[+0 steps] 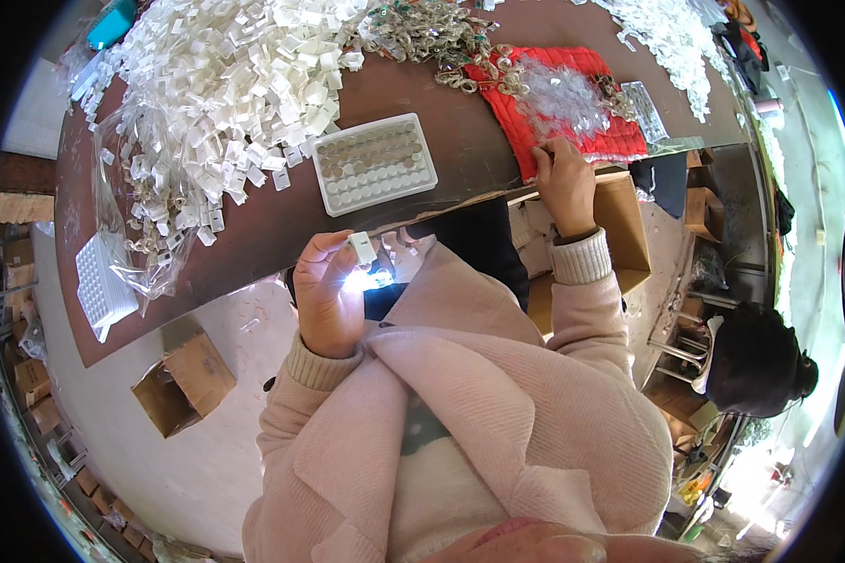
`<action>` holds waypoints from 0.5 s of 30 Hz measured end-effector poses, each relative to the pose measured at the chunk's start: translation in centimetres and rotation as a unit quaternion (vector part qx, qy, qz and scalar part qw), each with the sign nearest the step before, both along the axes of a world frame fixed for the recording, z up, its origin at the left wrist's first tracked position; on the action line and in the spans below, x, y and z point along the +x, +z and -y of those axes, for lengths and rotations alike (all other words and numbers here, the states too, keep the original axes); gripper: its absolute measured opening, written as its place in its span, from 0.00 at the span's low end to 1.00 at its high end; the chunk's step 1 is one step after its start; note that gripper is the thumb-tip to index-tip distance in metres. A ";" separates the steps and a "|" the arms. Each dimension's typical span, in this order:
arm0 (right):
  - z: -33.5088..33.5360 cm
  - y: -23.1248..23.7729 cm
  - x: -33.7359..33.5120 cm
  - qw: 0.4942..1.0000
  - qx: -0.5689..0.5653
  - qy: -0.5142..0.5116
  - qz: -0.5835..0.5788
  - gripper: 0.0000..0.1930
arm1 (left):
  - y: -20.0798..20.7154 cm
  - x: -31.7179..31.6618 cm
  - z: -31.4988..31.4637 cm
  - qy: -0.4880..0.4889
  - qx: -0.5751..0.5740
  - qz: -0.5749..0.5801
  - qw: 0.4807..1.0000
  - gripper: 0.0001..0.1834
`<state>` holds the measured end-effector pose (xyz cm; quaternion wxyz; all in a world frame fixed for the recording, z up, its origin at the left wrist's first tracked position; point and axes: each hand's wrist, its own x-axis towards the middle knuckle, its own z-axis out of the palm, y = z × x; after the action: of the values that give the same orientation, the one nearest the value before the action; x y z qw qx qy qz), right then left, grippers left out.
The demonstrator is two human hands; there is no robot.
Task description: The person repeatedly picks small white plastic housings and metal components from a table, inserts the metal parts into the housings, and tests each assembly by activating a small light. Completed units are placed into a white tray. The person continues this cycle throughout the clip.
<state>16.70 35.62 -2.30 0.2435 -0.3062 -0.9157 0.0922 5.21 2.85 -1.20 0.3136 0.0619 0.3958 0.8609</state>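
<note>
My left hand [329, 293], raised in front of the table edge, pinches a small white plastic case [361, 248] between thumb and fingers. Just below the case a bright white light [357, 280] glows at the fingers; its glare hides the detail there. My right hand [565, 186] is over the near edge of a red quilted cloth [507, 122], fingers closed together. Whatever those fingertips hold, if anything, is too small to make out. Clear plastic pieces [563, 98] lie heaped on the cloth, just beyond this hand. Between the hands, farther back, sits a white tray [425, 178] of round silvery and white pieces in rows.
A large heap of white plastic cases [244, 84] covers the table's left side, beside a clear plastic bag [108, 220]. Ring-like pieces [432, 38] are piled at the back. An upright white grid tray [103, 286] stands at the left edge. Cardboard boxes [197, 375] stand below.
</note>
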 end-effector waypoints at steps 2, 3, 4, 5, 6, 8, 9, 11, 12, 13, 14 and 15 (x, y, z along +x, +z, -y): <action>0.1 -0.4 -0.2 1.000 0.014 -0.006 -0.007 0.08 | 0.0 0.0 -0.1 -0.002 -0.001 0.021 1.000 0.14; 0.1 -0.4 -0.3 0.999 0.032 0.005 -0.022 0.08 | 0.0 -0.1 -0.1 -0.004 0.008 0.029 1.000 0.14; 0.0 -0.4 -0.4 1.000 0.016 -0.004 -0.023 0.08 | 0.0 0.0 -0.1 -0.002 -0.010 0.001 1.000 0.14; -0.1 -0.4 -0.5 0.999 0.007 -0.002 -0.032 0.08 | -0.1 0.0 -0.1 -0.002 -0.014 0.013 1.000 0.14; -0.2 -0.3 -0.5 0.999 -0.007 -0.005 -0.036 0.08 | -0.2 -0.1 0.0 -0.005 -0.008 0.025 1.000 0.14; -0.5 0.0 -0.3 0.991 -0.099 -0.028 -0.082 0.08 | -0.2 -0.1 0.1 -0.010 0.015 0.013 1.000 0.13; -0.6 0.2 -0.3 0.982 -0.153 -0.050 -0.100 0.08 | -0.2 -0.1 0.1 -0.011 0.022 0.018 1.000 0.12; -0.7 0.6 -0.2 0.980 -0.152 -0.028 -0.128 0.07 | -0.3 -0.2 0.1 -0.014 0.014 0.046 0.999 0.13; -0.7 0.8 -0.1 0.971 -0.189 -0.025 -0.147 0.07 | -0.3 -0.2 0.1 -0.012 0.014 0.045 0.999 0.13; -0.7 1.0 -0.1 0.959 -0.228 -0.013 -0.169 0.06 | -0.3 -0.2 0.2 -0.010 0.016 0.020 1.000 0.12; -0.8 1.2 -0.3 0.956 -0.243 -0.013 -0.166 0.06 | -0.4 -0.2 0.1 -0.010 0.008 0.016 1.000 0.12; -0.9 1.3 -0.5 0.951 -0.259 -0.004 -0.167 0.06 | -0.4 -0.2 0.2 -0.012 0.008 0.016 1.000 0.13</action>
<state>16.24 36.48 -1.02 0.3054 -0.3428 -0.8055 0.3746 5.01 2.69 -1.58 0.3297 0.0555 0.3835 0.8609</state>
